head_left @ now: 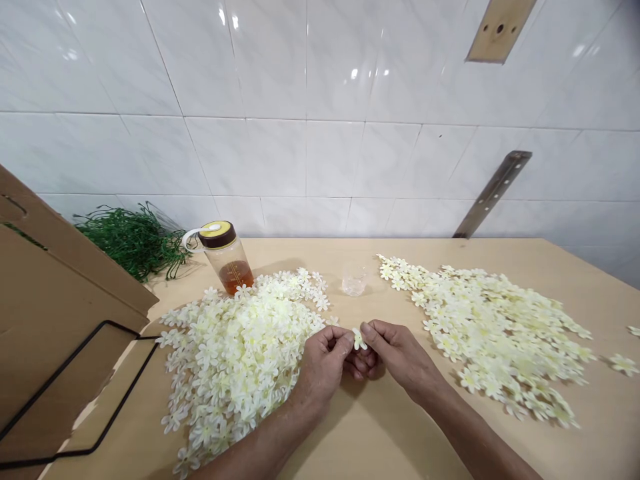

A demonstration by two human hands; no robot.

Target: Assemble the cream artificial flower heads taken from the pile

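My left hand (323,363) and my right hand (395,353) meet at the middle of the wooden table (380,433). Both pinch one small white fabric flower (358,339) between their fingertips. A large heap of the same white flowers (240,353) lies just left of my left hand. A second, flatter spread of white flowers (495,327) lies to the right of my right hand.
A bottle with amber liquid and a yellow-brown lid (226,257) stands behind the left heap. A small clear cup (354,280) sits mid-table. Green plastic stems (133,240) lie at the back left. A cardboard box (55,320) with a black cord fills the left side.
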